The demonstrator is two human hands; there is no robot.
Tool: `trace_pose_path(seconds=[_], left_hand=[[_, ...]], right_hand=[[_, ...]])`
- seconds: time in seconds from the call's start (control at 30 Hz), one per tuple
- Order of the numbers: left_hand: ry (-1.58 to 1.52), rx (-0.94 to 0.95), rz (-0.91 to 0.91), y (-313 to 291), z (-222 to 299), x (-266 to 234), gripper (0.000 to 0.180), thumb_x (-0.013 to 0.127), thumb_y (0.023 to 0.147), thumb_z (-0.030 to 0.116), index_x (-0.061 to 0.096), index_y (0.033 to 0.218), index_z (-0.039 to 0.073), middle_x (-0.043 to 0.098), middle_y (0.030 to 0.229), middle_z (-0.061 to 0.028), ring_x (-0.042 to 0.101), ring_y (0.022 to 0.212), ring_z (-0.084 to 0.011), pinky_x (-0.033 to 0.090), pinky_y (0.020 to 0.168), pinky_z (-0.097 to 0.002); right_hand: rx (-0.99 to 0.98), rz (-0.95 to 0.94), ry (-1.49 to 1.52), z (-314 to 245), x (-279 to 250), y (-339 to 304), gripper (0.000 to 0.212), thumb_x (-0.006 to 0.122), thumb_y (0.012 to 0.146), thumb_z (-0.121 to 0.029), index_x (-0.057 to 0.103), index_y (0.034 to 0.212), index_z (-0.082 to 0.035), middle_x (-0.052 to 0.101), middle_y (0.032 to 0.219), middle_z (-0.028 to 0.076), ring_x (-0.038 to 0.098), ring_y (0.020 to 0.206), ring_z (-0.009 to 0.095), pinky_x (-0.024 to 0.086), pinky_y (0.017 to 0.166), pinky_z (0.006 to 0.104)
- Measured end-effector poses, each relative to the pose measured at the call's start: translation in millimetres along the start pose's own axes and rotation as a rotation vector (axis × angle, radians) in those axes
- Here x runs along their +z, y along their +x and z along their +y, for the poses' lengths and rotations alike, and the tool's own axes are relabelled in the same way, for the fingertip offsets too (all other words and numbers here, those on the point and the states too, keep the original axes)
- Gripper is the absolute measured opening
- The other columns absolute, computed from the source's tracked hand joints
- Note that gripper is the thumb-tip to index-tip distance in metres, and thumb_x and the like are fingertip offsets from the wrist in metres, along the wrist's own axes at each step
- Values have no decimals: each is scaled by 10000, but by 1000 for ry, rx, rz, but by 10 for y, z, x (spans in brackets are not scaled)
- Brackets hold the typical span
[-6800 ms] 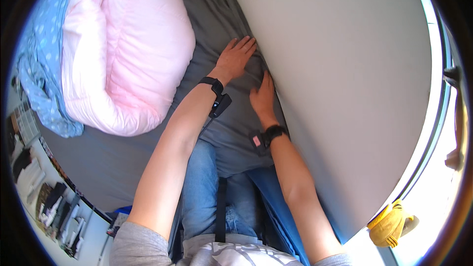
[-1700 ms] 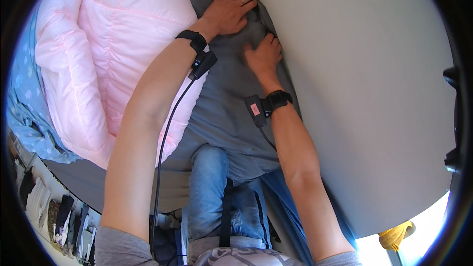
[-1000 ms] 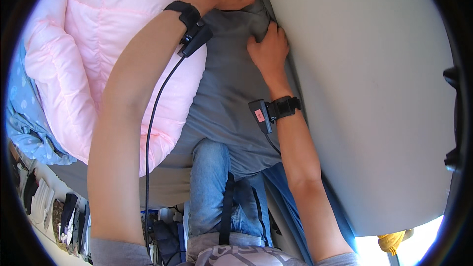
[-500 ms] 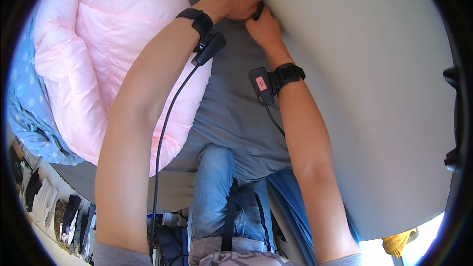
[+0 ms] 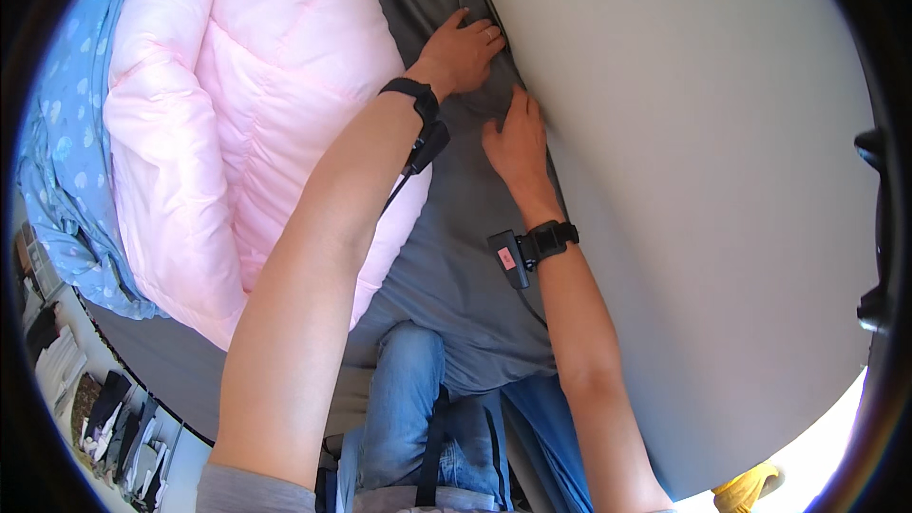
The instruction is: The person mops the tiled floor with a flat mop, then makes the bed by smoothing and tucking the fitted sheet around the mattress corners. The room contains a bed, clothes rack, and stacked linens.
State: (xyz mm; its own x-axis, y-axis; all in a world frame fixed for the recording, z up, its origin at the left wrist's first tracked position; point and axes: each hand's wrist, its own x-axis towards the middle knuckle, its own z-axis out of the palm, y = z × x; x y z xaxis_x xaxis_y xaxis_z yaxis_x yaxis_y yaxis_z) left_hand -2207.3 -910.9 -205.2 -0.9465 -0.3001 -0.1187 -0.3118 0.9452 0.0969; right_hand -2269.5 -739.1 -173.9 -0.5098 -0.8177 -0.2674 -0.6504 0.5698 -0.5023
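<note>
A dark grey fitted sheet (image 5: pixel 456 256) covers the bed along a pale wall (image 5: pixel 703 190). My left hand (image 5: pixel 463 52) lies on the sheet near the wall, fingers spread, a ring on one of them. Slightly nearer, my right hand (image 5: pixel 519 138) rests flat where the sheet meets the wall, its thumb apart from the fingers. Neither hand grips anything. Left of my left forearm a puffy pink quilt (image 5: pixel 275 114) is heaped on the sheet. Each wrist wears a black strap with a small black box.
A blue patterned cloth (image 5: pixel 71 161) bunches beyond the quilt at the far left. Folded clothes (image 5: pixel 123 427) sit on shelving at the lower left. My jeans-clad knee (image 5: pixel 408 370) presses at the bed's near edge. Something yellow (image 5: pixel 746 486) hangs by the bright lower right.
Both hands have let go of the sheet's edge by the wall and come nearer to me, their fingers now spread on the sheet. The view has shifted slightly.
</note>
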Motion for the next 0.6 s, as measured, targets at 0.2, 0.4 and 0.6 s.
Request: trace_pose_path(seconds=[0.2,0.4,0.6], left_hand=[[-129,-188,1,-176,-213,-33,597,569,903,275,412,1456,113,369,1534,-60,251,1463,-246,239,1169,-549],[-116,-562,-187,-761,-773,-109,744,573,923,373,251,1551,136,112,1610,-227,128,1461,-478,160,1179,-592],[-244,-740,-244,-2012,-1198,-308,757,563,906,341,231,1555,140,169,1580,-288,116,1464,-485,76,1204,-545]], right_hand=[[-326,151,-22,-123,269,698,744,634,770,-89,322,1417,103,450,1343,339,466,1240,468,390,1074,483],[-63,-22,-177,-497,358,1257,825,647,791,-161,238,1452,116,409,1399,338,452,1260,462,382,1090,475],[41,-187,-207,-616,150,1235,957,689,753,-203,160,1501,77,378,1440,331,450,1282,456,418,1073,446]])
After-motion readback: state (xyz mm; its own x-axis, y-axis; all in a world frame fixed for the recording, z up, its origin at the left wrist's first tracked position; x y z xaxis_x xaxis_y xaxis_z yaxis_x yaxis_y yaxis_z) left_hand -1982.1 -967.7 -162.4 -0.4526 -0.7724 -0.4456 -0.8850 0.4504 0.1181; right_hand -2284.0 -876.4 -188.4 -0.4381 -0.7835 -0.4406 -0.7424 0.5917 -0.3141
